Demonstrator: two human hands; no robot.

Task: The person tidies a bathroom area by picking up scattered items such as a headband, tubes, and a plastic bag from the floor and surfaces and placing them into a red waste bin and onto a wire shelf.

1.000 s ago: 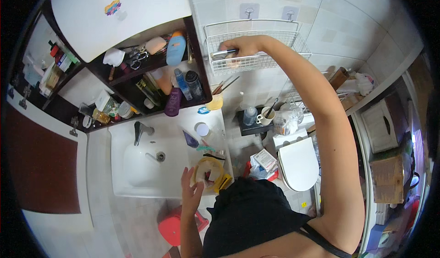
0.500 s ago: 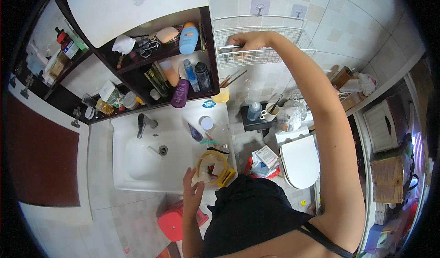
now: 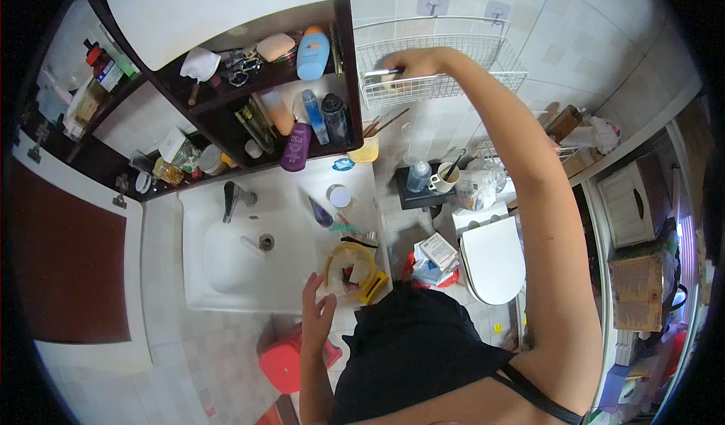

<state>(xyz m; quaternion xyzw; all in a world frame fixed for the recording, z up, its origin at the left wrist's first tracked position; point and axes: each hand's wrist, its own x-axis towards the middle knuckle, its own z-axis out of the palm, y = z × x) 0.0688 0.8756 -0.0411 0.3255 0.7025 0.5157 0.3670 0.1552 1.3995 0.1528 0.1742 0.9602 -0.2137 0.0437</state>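
My right hand (image 3: 420, 63) reaches into a white wire basket (image 3: 491, 64) on the tiled wall. Its fingers are closed around a slender stick (image 3: 383, 71), pale with a dark part, lying level along the basket; I cannot make out its exact kind. My left hand (image 3: 316, 309) hangs open at the sink's front edge, thumb and fingers apart, holding nothing. Just right of it, a round yellow-rimmed container (image 3: 330, 265) with small items inside sits on the sink's corner. Behind that lie a dark tube (image 3: 320, 212) and a round white-lidded jar (image 3: 339, 196).
A dark open cabinet (image 3: 219, 104) with bottles stands above the white sink (image 3: 198, 293). A yellow cup of brushes (image 3: 364, 151) hangs below the basket. Right of the sink are a black shelf with a mug (image 3: 442, 180) and a closed toilet (image 3: 492, 262). A red stool (image 3: 281, 364) stands below.
The view has shifted slightly. My right hand stays in the basket with the stick, which now shows a paler end. My left hand keeps nearly the same place and pose.
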